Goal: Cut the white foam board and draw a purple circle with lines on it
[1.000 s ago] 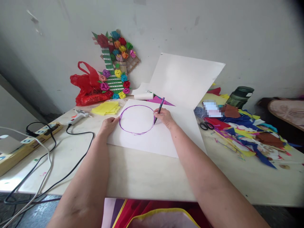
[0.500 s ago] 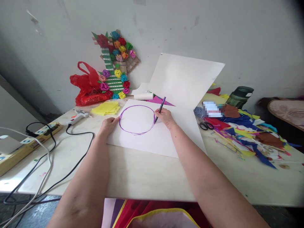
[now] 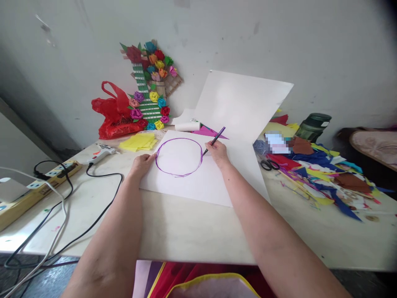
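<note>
A: Purple marker (image 3: 214, 141), item one: pinched in the grip of the right hand (image 3: 218, 152), fingers closed around the barrel, tip at the right edge of the purple circle (image 3: 179, 157) drawn on the white sheet (image 3: 198, 182).

B: And the left hand (image 3: 142, 162)?

A: Item two: fingers curled loosely over the sheet's left edge, just beside the circle, pressing it to the tabletop (image 3: 173, 231). Nothing is clamped in it.

B: Risks, as you judge them?

A: The sheet is light and pinned at one side only; if that press slackens, the paper could skid under the tip and the line would wander. The marker leans low (tail pointing away to the right), so the heel of the right hand might drag across fresh ink.

B: Surroundings?

A: Glue gun (image 3: 102, 152) with its black cord (image 3: 102, 198) looping toward the left forearm, a possible snag. Second white sheet (image 3: 245, 103) propped against the wall. Scissors (image 3: 269, 164) and paper scraps (image 3: 325, 174) to the right; red bag (image 3: 114, 114) and paper flowers (image 3: 151, 82) behind.
</note>
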`<control>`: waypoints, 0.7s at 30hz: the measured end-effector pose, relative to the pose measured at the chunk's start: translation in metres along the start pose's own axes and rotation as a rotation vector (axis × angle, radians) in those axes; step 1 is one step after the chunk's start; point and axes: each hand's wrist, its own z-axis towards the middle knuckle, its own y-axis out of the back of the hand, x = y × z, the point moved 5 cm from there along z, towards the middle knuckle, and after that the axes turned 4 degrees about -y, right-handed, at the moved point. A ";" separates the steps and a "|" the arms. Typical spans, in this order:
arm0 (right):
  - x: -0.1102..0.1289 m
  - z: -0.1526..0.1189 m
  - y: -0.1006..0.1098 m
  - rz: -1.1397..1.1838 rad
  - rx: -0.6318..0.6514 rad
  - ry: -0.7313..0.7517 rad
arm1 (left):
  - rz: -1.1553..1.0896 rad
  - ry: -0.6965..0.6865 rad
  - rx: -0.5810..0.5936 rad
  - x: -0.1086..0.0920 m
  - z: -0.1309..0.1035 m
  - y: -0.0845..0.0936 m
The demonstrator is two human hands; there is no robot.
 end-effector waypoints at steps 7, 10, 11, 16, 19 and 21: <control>0.003 -0.002 -0.001 0.005 0.052 0.009 | -0.013 0.004 0.005 0.002 0.000 -0.001; 0.003 -0.002 -0.001 0.010 0.053 -0.003 | -0.021 0.006 0.005 0.002 0.000 -0.001; 0.003 -0.002 -0.001 0.009 0.049 -0.004 | -0.023 0.003 0.003 0.002 0.000 -0.001; 0.008 -0.005 -0.006 0.017 0.142 0.021 | -0.022 0.001 0.000 0.002 0.001 -0.001; 0.012 -0.009 -0.008 0.052 0.203 0.013 | -0.017 0.000 0.002 0.001 0.000 -0.001; 0.014 -0.010 -0.008 0.091 0.197 -0.002 | -0.006 -0.002 -0.001 0.001 0.000 -0.001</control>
